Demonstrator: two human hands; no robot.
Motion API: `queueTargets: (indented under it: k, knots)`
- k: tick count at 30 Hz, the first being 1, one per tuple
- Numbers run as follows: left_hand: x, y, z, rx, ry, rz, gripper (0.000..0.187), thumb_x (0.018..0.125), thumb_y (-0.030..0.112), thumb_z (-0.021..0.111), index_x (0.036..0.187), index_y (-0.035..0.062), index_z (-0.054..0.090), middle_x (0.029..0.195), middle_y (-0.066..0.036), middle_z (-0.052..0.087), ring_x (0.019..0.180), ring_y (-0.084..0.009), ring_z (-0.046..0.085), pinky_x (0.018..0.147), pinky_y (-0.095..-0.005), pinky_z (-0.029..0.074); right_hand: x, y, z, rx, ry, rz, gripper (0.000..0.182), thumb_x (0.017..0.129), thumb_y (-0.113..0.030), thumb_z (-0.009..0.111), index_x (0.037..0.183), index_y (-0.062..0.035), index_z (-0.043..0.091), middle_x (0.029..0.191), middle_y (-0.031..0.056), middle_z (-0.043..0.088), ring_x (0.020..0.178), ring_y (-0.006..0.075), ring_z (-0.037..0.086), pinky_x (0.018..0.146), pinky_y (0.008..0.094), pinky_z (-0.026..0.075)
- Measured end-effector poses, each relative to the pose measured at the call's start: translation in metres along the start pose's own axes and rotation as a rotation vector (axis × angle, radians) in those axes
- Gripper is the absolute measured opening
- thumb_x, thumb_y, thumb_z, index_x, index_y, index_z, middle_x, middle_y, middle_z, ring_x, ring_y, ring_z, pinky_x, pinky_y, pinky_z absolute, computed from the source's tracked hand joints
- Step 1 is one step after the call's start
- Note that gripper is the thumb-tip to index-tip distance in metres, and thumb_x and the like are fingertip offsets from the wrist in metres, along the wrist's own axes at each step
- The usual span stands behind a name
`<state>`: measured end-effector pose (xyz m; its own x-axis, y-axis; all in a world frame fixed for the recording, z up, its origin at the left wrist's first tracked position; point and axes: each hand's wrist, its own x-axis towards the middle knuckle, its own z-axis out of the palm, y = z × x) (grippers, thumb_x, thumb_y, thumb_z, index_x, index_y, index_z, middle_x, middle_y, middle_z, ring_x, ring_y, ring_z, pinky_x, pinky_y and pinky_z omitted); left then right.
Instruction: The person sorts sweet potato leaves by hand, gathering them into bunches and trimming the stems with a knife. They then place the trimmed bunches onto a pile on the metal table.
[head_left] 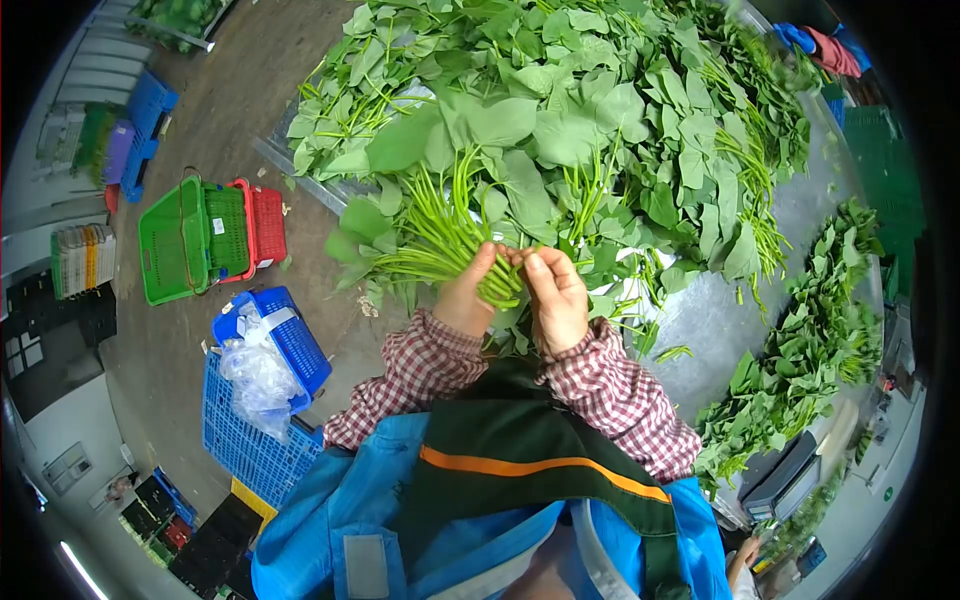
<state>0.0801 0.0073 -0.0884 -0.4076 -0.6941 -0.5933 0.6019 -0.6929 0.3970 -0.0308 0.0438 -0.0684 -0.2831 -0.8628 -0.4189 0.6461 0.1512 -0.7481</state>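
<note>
My left hand [468,292] is closed around a bunch of sweet potato leaves [440,225]. The green stems point toward me, and their cut ends stick out by my fingers. My right hand [558,302] is pinched shut close beside those ends, its thumb and fingertips almost meeting my left fingers. Whatever the right fingertips pinch is too small to make out. Beyond the bunch spreads a large heap of leafy greens [640,110] on a metal table [700,335].
More greens [800,350] line the table's right side. To the left on the floor stand a green basket [170,245], a red basket [264,228] and a blue basket [300,345] with clear plastic bags [255,375]. A blue crate [240,430] sits below them. A person's arm [742,562] shows at lower right.
</note>
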Motion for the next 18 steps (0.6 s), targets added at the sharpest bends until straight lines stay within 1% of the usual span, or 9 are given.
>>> queueTargets:
  k: [4, 6, 8, 10, 13, 14, 16, 17, 18]
  knots:
    - [-0.002, 0.046, 0.013, -0.041, -0.098, 0.232, 0.020, 0.088, 0.029, 0.050, 0.090, 0.0088, 0.052, 0.083, -0.003, 0.056, 0.077, -0.0143, 0.054, 0.069, -0.0294, 0.044, -0.018, -0.042, -0.037, -0.158, -0.406, -0.032, 0.018, 0.091, -0.015, 0.043, 0.099, 0.0003, 0.045, 0.085, 0.0103, 0.057, 0.085, 0.0194, 0.056, 0.081, 0.0326, 0.041]
    - [-0.005, 0.076, 0.023, -0.089, -0.124, 0.405, 0.017, 0.088, 0.024, 0.050, 0.094, 0.0081, 0.050, 0.086, -0.004, 0.054, 0.079, -0.0130, 0.052, 0.072, -0.0299, 0.044, -0.019, -0.056, -0.077, -0.460, -0.595, 0.368, 0.025, 0.090, -0.019, 0.046, 0.106, 0.0002, 0.046, 0.091, 0.0135, 0.058, 0.088, 0.0223, 0.057, 0.080, 0.0349, 0.043]
    - [-0.007, 0.088, 0.032, 0.056, -0.203, 0.578, 0.021, 0.087, 0.014, 0.051, 0.106, 0.0072, 0.047, 0.094, -0.006, 0.052, 0.081, -0.0123, 0.050, 0.075, -0.0298, 0.044, -0.007, -0.063, -0.104, -1.230, -0.368, 0.131, 0.028, 0.087, -0.021, 0.050, 0.107, -0.0006, 0.050, 0.094, 0.0160, 0.060, 0.087, 0.0229, 0.059, 0.076, 0.0340, 0.046]
    - [0.006, 0.076, 0.032, 0.210, -0.042, 0.529, 0.025, 0.086, 0.011, 0.053, 0.110, 0.0073, 0.048, 0.096, -0.007, 0.053, 0.081, -0.0137, 0.051, 0.076, -0.0295, 0.044, 0.027, -0.058, -0.099, -1.343, 0.052, -0.106, 0.022, 0.083, -0.020, 0.053, 0.089, -0.0008, 0.060, 0.082, 0.0168, 0.061, 0.074, 0.0259, 0.060, 0.067, 0.0333, 0.047]
    - [0.038, 0.039, 0.005, -0.026, -0.079, 0.051, 0.024, 0.083, 0.008, 0.054, 0.107, 0.0077, 0.051, 0.101, -0.008, 0.054, 0.084, -0.0143, 0.053, 0.077, -0.0312, 0.045, 0.076, -0.041, -0.076, -1.529, 0.152, -0.135, 0.027, 0.077, -0.026, 0.060, 0.086, -0.0014, 0.060, 0.074, 0.0157, 0.060, 0.070, 0.0275, 0.059, 0.064, 0.0350, 0.045]
    - [0.035, 0.040, 0.007, -0.039, -0.114, 0.066, 0.024, 0.084, 0.008, 0.054, 0.107, 0.0081, 0.051, 0.101, -0.008, 0.054, 0.085, -0.0143, 0.053, 0.077, -0.0316, 0.045, 0.084, -0.035, -0.073, -1.714, 0.129, -0.114, 0.028, 0.076, -0.027, 0.062, 0.087, -0.0011, 0.059, 0.073, 0.0153, 0.059, 0.069, 0.0272, 0.059, 0.064, 0.0350, 0.045]
    - [0.027, 0.037, 0.009, -0.082, -0.193, 0.088, 0.023, 0.084, 0.010, 0.054, 0.107, 0.0088, 0.052, 0.101, -0.008, 0.055, 0.087, -0.0143, 0.054, 0.078, -0.0323, 0.045, 0.078, -0.052, -0.070, -1.225, 0.099, -0.146, 0.028, 0.077, -0.026, 0.061, 0.087, -0.0004, 0.058, 0.070, 0.0109, 0.059, 0.066, 0.0211, 0.057, 0.061, 0.0305, 0.046]
    - [0.017, 0.045, 0.012, -0.115, -0.185, 0.142, 0.022, 0.086, 0.012, 0.052, 0.107, 0.0094, 0.051, 0.102, -0.007, 0.055, 0.088, -0.0144, 0.054, 0.080, -0.0334, 0.045, 0.061, -0.071, -0.063, -0.761, 0.080, -0.162, 0.025, 0.080, -0.025, 0.058, 0.086, -0.0013, 0.059, 0.069, 0.0055, 0.059, 0.060, 0.0116, 0.053, 0.055, 0.0242, 0.043]
    - [0.014, 0.050, 0.017, -0.119, -0.130, 0.158, 0.022, 0.085, 0.012, 0.053, 0.107, 0.0092, 0.051, 0.100, -0.008, 0.055, 0.088, -0.0156, 0.055, 0.079, -0.0335, 0.045, 0.049, -0.097, -0.055, -0.635, 0.149, -0.023, 0.021, 0.084, -0.023, 0.055, 0.085, -0.0026, 0.059, 0.073, 0.0024, 0.060, 0.054, 0.0055, 0.049, 0.049, 0.0192, 0.040]
